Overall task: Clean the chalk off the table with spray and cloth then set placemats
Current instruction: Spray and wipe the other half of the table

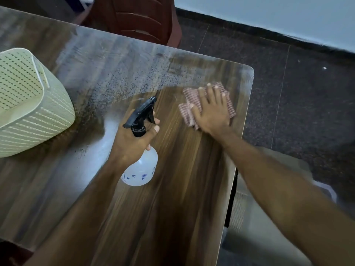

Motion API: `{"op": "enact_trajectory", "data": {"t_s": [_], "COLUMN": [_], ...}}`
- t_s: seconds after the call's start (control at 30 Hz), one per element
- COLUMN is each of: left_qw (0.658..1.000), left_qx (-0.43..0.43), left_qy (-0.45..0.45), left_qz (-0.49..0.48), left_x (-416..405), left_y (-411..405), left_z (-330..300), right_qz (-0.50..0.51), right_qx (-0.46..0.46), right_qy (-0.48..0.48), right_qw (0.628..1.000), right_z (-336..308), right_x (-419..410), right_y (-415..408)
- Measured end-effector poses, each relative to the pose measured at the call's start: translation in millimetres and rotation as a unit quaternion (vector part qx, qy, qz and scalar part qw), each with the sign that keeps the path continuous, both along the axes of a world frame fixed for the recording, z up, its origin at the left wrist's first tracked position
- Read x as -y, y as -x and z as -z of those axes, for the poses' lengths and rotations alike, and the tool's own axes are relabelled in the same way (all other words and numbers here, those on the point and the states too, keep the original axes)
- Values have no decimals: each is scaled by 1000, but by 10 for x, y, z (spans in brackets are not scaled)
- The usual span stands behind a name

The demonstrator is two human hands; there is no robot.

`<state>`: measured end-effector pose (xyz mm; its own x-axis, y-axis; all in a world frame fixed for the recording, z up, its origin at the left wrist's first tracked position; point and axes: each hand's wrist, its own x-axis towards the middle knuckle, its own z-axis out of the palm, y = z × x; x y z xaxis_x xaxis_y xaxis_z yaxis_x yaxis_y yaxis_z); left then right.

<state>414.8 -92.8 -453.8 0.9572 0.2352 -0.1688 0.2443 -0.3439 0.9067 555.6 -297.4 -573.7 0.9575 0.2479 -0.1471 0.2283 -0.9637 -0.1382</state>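
My left hand (132, 143) grips the neck of a clear spray bottle (142, 169) with a black trigger head, held over the middle of the wooden table (172, 198). My right hand (212, 112) lies flat, fingers spread, pressing a pink checked cloth (189, 96) onto the table near its far right corner. White chalk haze (107, 73) speckled with wet droplets covers the table's far and left parts. The strip around the cloth and toward me shows dark clean wood.
A cream woven plastic basket (28, 104) stands on the table at the left. A dark red plastic chair (138, 18) sits beyond the far edge. The table's right edge (244, 131) drops to dark speckled floor; a beige seat (259, 198) lies below right.
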Motion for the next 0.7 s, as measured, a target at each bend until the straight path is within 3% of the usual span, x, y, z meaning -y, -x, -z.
{"op": "enact_trajectory", "data": {"t_s": [0.17,0.33,0.47,0.7], "left_qw": [1000,1000,1000,1000], "left_qx": [9,5,9,18], "left_qy": [-3,3,3,-4], "left_qz": [2,-6,-14,-23], "left_x": [-1,-96,-196,-227], "left_y": [-68,-123,-146,-166], "left_z": [-42,-14,34,-28], "right_qz": [-98,35,111,-12], "right_qx": [7,23,31,3], "right_qy": [-47,-13,-23,-7], "right_qw": [994,999,993,1000], "right_z": [17,-10,9,1], "right_x": [47,605,493,-321], "right_y": [773,156,-543,-346]}}
